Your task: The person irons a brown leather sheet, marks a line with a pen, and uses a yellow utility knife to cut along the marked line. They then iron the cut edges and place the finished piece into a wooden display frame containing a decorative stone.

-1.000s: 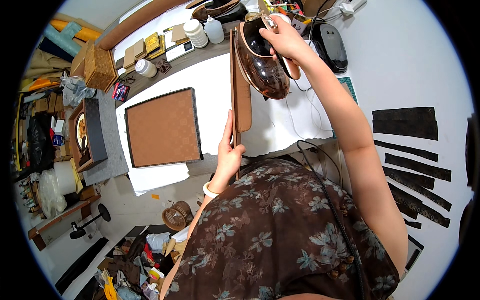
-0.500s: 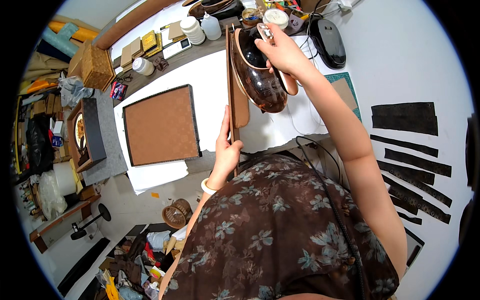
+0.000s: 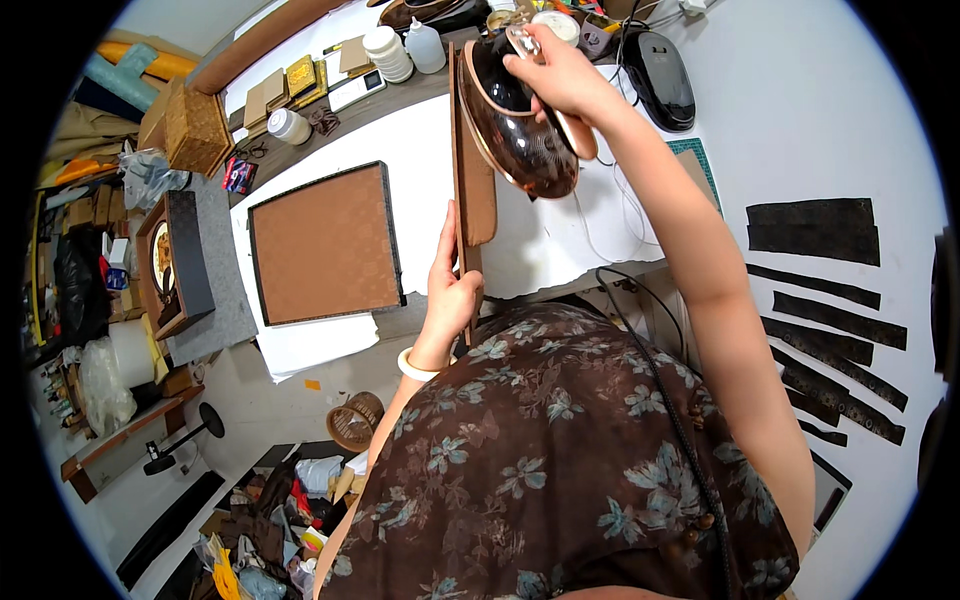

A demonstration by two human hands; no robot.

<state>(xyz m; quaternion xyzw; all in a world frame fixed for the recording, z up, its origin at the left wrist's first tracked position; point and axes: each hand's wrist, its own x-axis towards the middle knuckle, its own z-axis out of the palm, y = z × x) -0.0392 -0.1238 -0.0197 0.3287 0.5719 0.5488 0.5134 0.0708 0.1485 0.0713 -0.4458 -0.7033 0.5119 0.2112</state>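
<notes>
My right hand [image 3: 565,78] is closed round the handle of a clothes iron [image 3: 540,165] with a dark, glossy, see-through body and copper-coloured trim. The iron is tipped on its side, its sole facing a brown leather-like panel [image 3: 483,195]; whether they touch is hard to make out. That panel stands on edge, seen almost edge-on. My left hand [image 3: 452,292] grips its near end, fingers along the left face and thumb on the right. To the left, a brown rectangular panel with a dark rim [image 3: 325,245] lies flat on white paper [image 3: 425,150].
At the back stand a white tub [image 3: 387,55], a squeeze bottle [image 3: 425,48] and a white jar [image 3: 289,128]. A black rounded appliance [image 3: 660,80] and a green cutting mat [image 3: 697,160] are on the right. A black cord [image 3: 655,390] hangs in front of me. An open box [image 3: 180,265] sits at left.
The iron has slid a little away from me along the upright panel, my right hand with it. My left hand keeps its grip. The whole view has shifted slightly.
</notes>
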